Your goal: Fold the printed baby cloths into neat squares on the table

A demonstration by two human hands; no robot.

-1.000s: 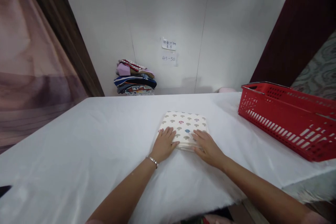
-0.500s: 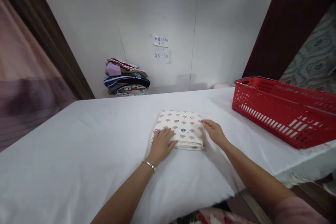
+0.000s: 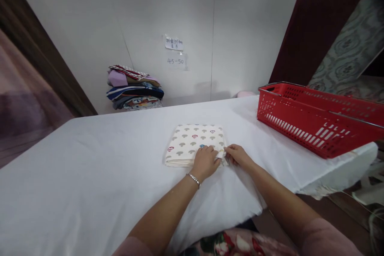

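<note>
A folded white cloth (image 3: 186, 141) with a print of grey, red and blue mushrooms lies flat on the white-covered table (image 3: 99, 168). At its near right corner, my left hand (image 3: 206, 162), with a silver bracelet at the wrist, is closed on a lifted bit of the fabric. Just to the right, my right hand (image 3: 238, 155) pinches the same corner between thumb and fingers. That corner is turned up and creased, and the fingers partly hide it.
To the right stands a red plastic basket (image 3: 303, 118) with metal handles. Against the back wall is a stack of folded fabrics (image 3: 135, 88). Two paper notes (image 3: 175, 61) are stuck on the wall. A curtain (image 3: 36, 84) hangs at the left.
My left hand has slid right, from the cloth's near left part to its near right corner, and has closed there. My right hand has come down to pinch that corner. The view has shifted slightly.
</note>
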